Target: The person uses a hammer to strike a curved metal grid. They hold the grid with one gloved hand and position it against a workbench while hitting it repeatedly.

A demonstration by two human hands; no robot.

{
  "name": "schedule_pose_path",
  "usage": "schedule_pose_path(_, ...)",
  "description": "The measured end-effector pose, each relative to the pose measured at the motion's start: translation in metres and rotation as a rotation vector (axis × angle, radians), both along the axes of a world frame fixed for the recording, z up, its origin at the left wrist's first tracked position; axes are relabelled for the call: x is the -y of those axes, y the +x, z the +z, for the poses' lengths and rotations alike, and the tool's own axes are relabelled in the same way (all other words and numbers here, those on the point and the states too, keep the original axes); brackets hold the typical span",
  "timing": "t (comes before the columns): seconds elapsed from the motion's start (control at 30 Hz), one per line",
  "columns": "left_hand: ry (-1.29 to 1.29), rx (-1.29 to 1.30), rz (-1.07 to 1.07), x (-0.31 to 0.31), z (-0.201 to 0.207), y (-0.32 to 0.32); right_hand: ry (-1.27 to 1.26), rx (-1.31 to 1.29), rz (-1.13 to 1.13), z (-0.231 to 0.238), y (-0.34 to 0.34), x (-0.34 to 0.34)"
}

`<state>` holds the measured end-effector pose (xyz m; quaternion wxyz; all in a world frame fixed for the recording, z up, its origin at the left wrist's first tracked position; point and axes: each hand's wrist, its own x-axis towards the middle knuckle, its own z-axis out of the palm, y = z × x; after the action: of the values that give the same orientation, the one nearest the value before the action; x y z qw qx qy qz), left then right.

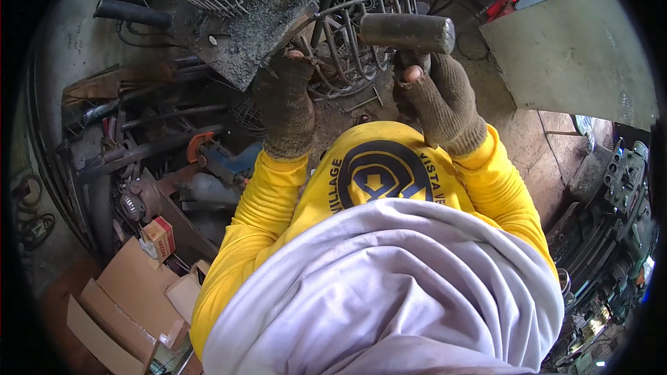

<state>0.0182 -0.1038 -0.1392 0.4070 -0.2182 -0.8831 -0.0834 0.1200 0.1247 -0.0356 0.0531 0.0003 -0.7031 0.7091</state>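
Observation:
My right hand [445, 101], in a brown knitted glove with a bare thumb tip, is closed round the handle of a hammer just under its head. The hammer's dark, thick cylindrical head [406, 32] lies crosswise above that fist. Beyond the hands is a curved frame of welded metal bars [340, 48], shaped like an open cage. My left hand [285, 101], gloved alike, is closed at the frame's left end, beside the corner of a metal worktable [260, 35]. Its fingers are partly hidden. The hammer head overlaps the frame's right side in view; whether they touch, I cannot tell.
Grit and short metal rods [219, 5] lie on the worktable. Left of me are piled scrap bars, a blue and orange power tool [226, 160] and an open cardboard box [128, 292]. A large metal sheet [570, 55] stands at the right, with dark machine parts [611, 208] nearer.

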Motion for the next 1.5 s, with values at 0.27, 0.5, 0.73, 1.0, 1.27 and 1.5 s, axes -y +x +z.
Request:
schedule_pose_path(0.27,0.580,0.450,-0.362,-0.012,0.029,0.009,-0.185,0.163,0.074,0.007,-0.005,-0.003)
schedule_pose_path(0.5,0.205,0.028,-0.346,-0.021,0.049,0.007,-0.732,-0.117,0.025,0.022,-0.002,-0.009)
schedule_pose_path(0.73,0.117,-0.042,-0.354,-0.021,0.067,-0.012,-0.391,0.223,0.034,0.037,-0.004,-0.006)
schedule_pose_path(1.0,0.147,-0.042,-0.339,-0.013,0.065,-0.019,-0.638,0.004,-0.095,0.040,-0.011,-0.007)
schedule_pose_path(1.27,0.183,-0.095,-0.384,-0.022,0.056,-0.015,-0.563,0.159,0.018,0.040,-0.022,0.006)
schedule_pose_path(1.5,0.112,-0.093,-0.309,-0.023,0.064,-0.019,-0.697,-0.001,0.005,0.047,-0.017,-0.006)
